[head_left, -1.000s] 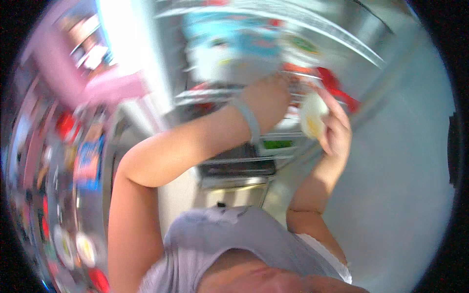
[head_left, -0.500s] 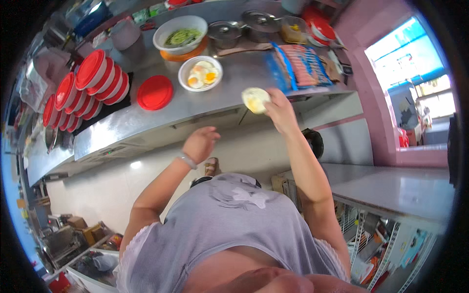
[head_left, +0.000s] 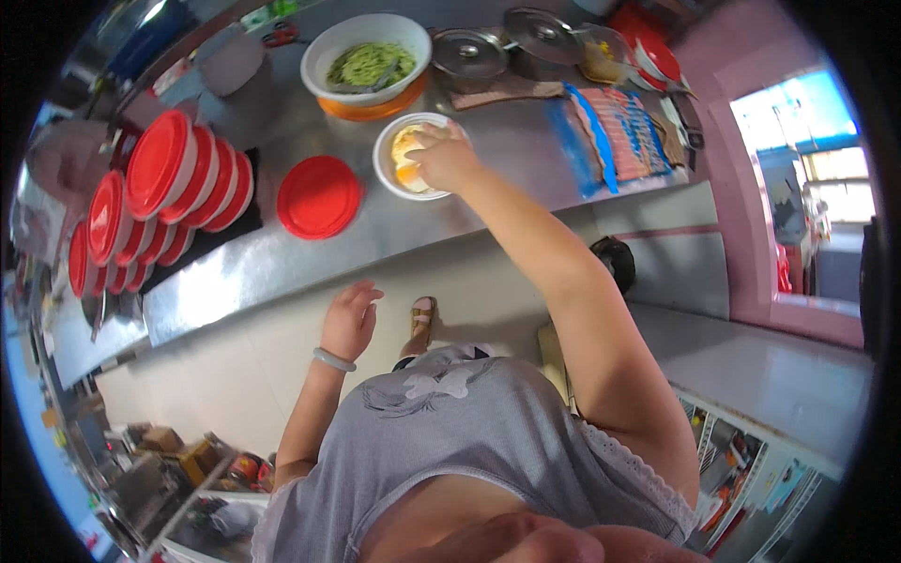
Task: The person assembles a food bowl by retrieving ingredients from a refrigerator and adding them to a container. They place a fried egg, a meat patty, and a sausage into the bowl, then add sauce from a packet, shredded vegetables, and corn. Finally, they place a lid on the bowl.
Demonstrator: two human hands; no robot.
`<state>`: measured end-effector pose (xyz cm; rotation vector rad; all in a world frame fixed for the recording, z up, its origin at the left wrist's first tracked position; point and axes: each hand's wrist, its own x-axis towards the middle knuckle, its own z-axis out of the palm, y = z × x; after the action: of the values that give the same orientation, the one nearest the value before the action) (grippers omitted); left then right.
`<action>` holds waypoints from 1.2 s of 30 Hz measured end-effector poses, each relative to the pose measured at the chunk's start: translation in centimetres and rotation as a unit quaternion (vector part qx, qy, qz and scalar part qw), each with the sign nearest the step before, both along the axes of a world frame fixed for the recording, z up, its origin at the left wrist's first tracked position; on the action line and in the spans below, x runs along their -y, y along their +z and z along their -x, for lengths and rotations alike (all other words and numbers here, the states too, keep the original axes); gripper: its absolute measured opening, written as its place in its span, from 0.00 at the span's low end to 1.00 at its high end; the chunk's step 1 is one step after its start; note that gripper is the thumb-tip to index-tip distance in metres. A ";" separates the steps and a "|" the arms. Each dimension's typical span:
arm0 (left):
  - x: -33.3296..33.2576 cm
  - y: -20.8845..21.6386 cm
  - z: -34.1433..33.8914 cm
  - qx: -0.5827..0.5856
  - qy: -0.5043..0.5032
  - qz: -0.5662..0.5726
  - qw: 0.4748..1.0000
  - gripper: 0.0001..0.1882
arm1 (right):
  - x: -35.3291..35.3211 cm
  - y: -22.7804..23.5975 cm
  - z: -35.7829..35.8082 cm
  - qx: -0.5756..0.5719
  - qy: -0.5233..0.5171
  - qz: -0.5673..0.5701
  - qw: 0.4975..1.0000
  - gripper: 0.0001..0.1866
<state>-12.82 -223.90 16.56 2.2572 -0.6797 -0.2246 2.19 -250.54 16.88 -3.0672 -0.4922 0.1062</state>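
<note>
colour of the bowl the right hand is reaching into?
The bowl is white, best seen in the head view.

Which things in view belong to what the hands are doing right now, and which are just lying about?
Apparently in use:
- right hand, reaching into the bowl
- white bowl
- eggs inside it
- possibly the loose red lid, untouched nearby

Seemingly just lying about:
- red-lidded bowls, stacked
- bowl of green shreds
- lidded metal pots
- blue-and-pink package
</note>
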 end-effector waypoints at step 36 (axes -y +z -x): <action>56.8 16.1 43.9 0.359 -0.595 0.129 0.707 0.13 | 50.6 14.5 83.2 0.210 -0.847 -0.084 0.482 0.16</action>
<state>-56.72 -280.67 32.70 1.2338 -2.3640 0.1773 -81.00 -301.10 31.33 -1.8323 2.2430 -0.6501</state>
